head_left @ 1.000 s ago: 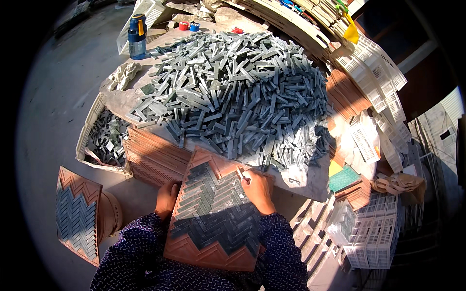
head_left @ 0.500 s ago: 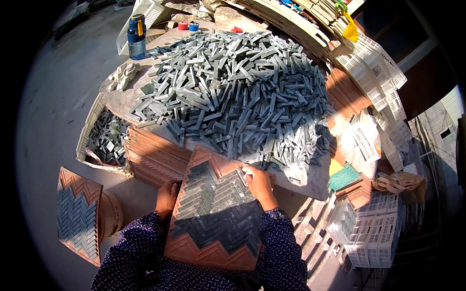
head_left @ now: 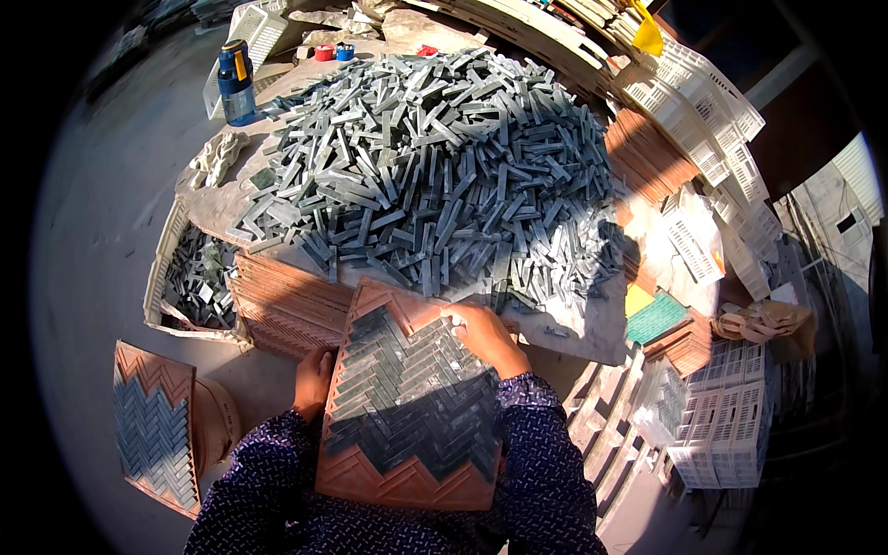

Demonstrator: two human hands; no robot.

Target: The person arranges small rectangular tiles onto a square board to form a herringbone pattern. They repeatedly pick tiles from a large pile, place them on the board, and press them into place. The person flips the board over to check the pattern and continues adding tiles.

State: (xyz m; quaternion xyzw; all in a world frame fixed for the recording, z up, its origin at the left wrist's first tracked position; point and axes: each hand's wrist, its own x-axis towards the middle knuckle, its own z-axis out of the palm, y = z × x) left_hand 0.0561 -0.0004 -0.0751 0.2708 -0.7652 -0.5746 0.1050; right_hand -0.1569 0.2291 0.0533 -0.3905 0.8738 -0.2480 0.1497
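Observation:
A reddish-brown tray with a herringbone relief (head_left: 400, 486) tilts in front of me, its middle covered with dark grey-green stone strips (head_left: 407, 388). Zigzag bands of bare tray show at its top and bottom. My left hand (head_left: 314, 381) is closed on the tray's left edge, with part of the fingers hidden. At the upper right of the laid strips, my right hand (head_left: 488, 338) is closed, thumb and forefinger pinching a small pale-grey stone strip (head_left: 457, 324). Beyond the tray a big heap of loose stone strips (head_left: 435, 176) covers the worktable (head_left: 583, 324).
Stacked reddish trays (head_left: 287, 301) lie left of mine, beside a white crate of stone pieces (head_left: 199, 277). A part-filled tray (head_left: 153, 425) leans on a round container (head_left: 215, 421). A bottle (head_left: 237, 85) and gloves (head_left: 216, 157) stand behind; white crates (head_left: 721, 416) line the right.
My right hand has shifted slightly left along the upper edge of the laid strips, staying pinched. The left hand keeps its hold on the tray. The whole view has moved slightly.

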